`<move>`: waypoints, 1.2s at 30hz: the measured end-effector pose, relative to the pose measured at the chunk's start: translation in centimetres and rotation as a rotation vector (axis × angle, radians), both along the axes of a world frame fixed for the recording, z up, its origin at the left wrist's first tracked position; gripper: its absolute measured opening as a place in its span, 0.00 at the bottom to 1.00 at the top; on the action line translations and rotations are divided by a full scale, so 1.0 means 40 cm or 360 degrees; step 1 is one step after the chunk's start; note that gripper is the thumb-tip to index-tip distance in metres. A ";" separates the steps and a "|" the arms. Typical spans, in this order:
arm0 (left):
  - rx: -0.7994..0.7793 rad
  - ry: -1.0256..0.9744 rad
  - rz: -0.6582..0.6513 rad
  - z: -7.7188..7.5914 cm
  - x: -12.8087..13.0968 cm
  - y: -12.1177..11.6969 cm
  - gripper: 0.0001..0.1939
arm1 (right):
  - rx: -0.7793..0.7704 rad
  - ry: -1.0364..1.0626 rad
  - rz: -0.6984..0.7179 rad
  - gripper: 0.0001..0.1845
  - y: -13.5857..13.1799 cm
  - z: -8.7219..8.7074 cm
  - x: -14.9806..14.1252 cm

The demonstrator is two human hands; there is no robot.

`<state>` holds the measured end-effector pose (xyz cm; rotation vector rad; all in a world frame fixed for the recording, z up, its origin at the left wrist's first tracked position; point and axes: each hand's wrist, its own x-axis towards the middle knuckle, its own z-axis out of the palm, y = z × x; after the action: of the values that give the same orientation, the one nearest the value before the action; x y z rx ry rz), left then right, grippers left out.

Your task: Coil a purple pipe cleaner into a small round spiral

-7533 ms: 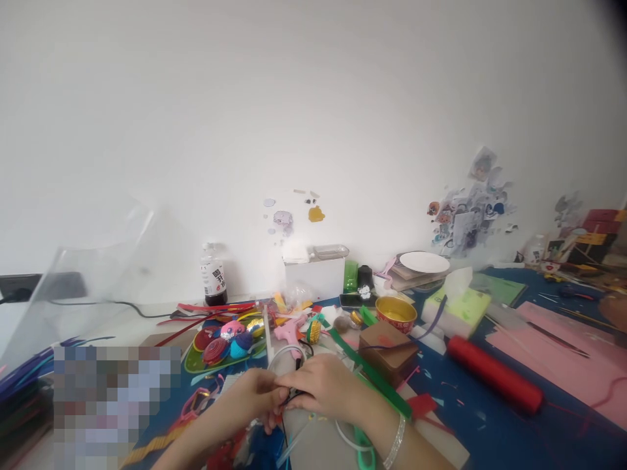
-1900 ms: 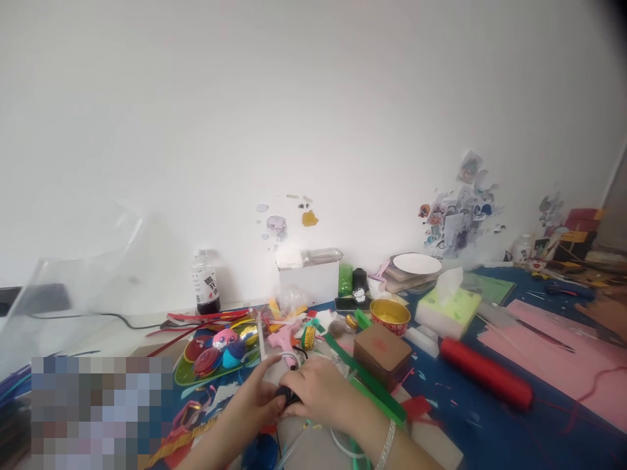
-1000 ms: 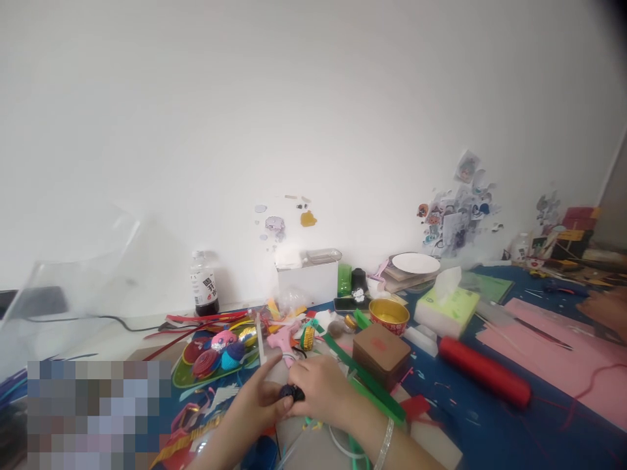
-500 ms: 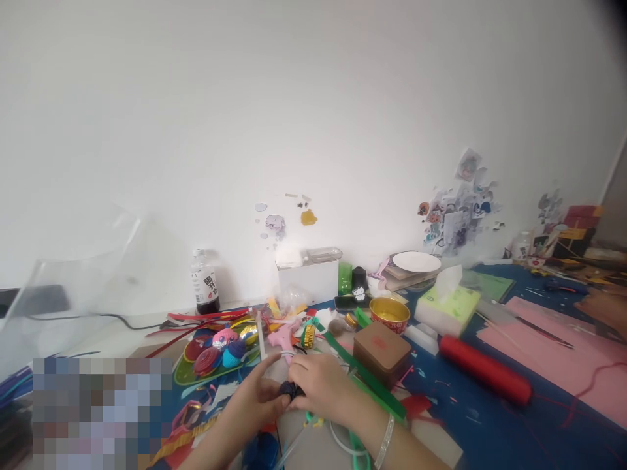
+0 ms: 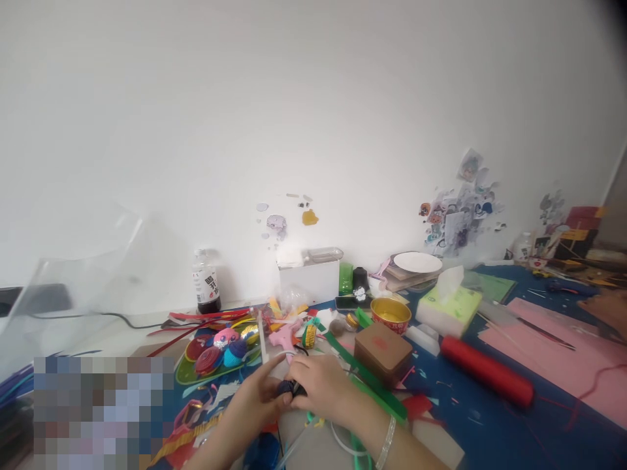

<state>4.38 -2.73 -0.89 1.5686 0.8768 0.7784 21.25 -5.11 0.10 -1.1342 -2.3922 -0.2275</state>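
Both hands meet low in the middle of the head view, over the cluttered table. Between their fingers is a small dark blue, ribbed or wound piece (image 5: 286, 388), partly covered. My left hand (image 5: 258, 394) pinches it from the left, thumb toward the near side. My right hand (image 5: 321, 386), with a pale bracelet on the wrist, closes on it from the right and hides its far end. Just beyond the fingers lies a pink glue gun (image 5: 284, 336). A green dish (image 5: 183, 377) with several wrapped, coloured balls (image 5: 208, 360) sits to the left.
Right of my hands are a brown box (image 5: 383, 352), a gold-lined red bowl (image 5: 390, 314), a tissue pack (image 5: 448, 310) and a red thread roll (image 5: 484, 371). A dark-liquid bottle (image 5: 206, 284) and a white box (image 5: 309, 281) stand by the wall. Ribbons and paper scraps surround my hands.
The hands stay together on the dark blue piece, which has turned slightly between the fingers. The whole view has shifted a little; nothing else has visibly moved.
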 end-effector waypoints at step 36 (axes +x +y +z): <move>-0.0002 0.0035 -0.0122 0.001 -0.002 0.000 0.55 | 0.0020 -0.0173 0.0146 0.12 -0.004 0.004 0.008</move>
<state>4.30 -2.74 -0.83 1.6032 0.8280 0.7069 21.58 -5.26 0.25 -1.0274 -2.5273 -0.2793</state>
